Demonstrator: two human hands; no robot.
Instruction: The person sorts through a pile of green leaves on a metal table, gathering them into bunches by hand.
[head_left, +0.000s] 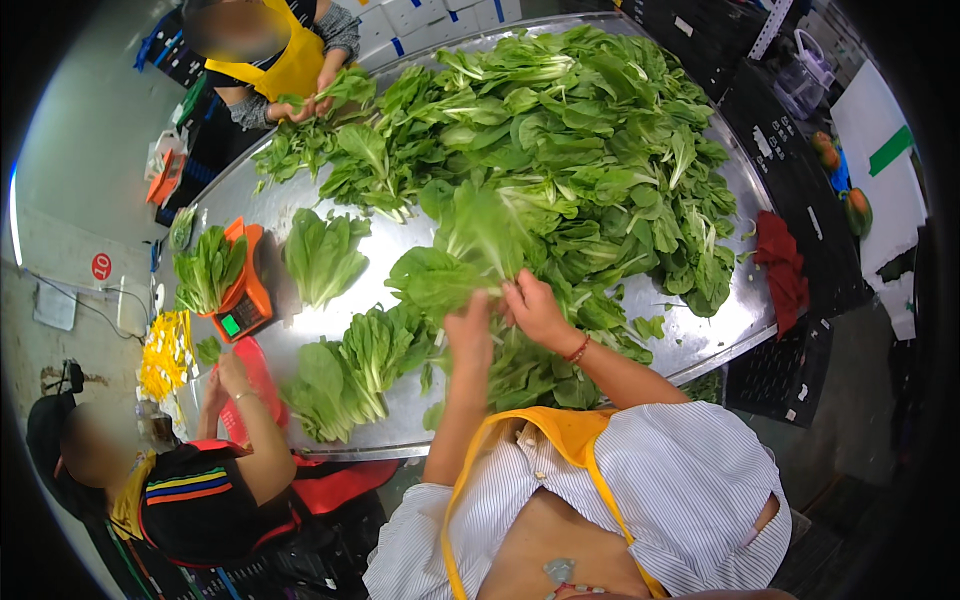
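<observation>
Both my hands are together over the near part of a large heap of leafy greens (570, 142) on a metal table (405, 247). My right hand (536, 307), with a red bracelet at the wrist, pinches the stem end of some greens (487, 232), whose leaves point away from me. Blurred, my left hand (470, 330) is closed at the stems of a leafy bunch (431, 281) beside it. More loose leaves (540, 375) lie under my forearms. Left of my hands, bunches of greens (352, 367) lie side by side; another bunch (325, 259) lies farther back.
An orange scale (255, 289) bears greens at the left. A co-worker (217, 487) at lower left handles a red bag (255, 390), near yellow ties (169, 356). Another co-worker (292, 67) holds greens across the table. A red cloth (780, 262) hangs at the right edge beside black crates (787, 172).
</observation>
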